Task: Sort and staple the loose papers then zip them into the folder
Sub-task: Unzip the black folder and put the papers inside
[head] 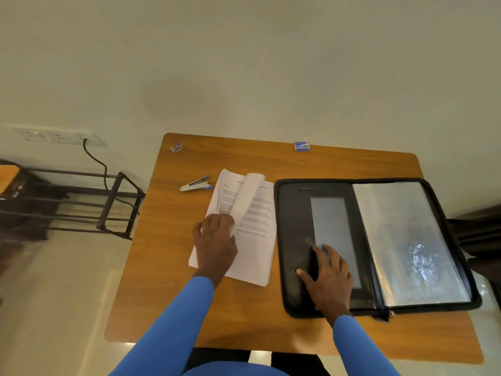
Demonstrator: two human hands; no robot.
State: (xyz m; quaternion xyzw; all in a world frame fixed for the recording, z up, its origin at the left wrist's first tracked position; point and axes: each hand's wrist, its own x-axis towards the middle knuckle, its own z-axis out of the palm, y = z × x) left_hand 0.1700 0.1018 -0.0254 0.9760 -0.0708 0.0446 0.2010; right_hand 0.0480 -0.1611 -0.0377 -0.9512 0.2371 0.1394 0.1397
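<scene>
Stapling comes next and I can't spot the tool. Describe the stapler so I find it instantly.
On the wooden table, look just beyond the left hand, beside the paper stack's far-left corner. The stapler lies there, slim and silver with blue tips, unlike the small staple box at the far edge.

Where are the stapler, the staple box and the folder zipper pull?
stapler (195, 184), head view, middle of its body
staple box (302, 146), head view, top face
zipper pull (390, 313), head view, metal tab

left hand (215, 241): palm down on papers (252, 232), fingers curled at a lifted sheet's lower edge, thumb splayed left | right hand (329, 278): right of papers, flat, palm down, fingers spread, thumb out left | arms: both blue-sleeved, reaching forward from the near edge, wrists bare
</scene>
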